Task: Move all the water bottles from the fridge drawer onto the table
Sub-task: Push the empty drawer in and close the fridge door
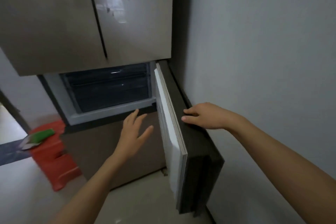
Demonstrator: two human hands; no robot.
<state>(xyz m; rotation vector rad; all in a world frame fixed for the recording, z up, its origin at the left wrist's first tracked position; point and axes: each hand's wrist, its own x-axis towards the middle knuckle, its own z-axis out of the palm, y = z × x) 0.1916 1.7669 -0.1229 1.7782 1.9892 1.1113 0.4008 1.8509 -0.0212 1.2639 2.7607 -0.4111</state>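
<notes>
Laying right hand (203, 116) on the swung-open fridge door (197, 151), fingers straight and together; hovering left hand (133, 132), fingers spread, just before the open compartment. Peering into its dark drawer (109, 91), too dim to tell any water bottles. Also catching a red stool (52, 156) on the pale floor (20, 198) at left, grey wall (263, 60) right.

Home kitchen corner, tall multi-door fridge (54, 23) with glossy taupe fronts, its small lower door (172, 132) swung open on a white lining, dark drawers (109, 89) inside the compartment, plain pale wall (263, 42) close alongside, light floor (21, 191), red plastic stool (54, 160) beside the fridge
</notes>
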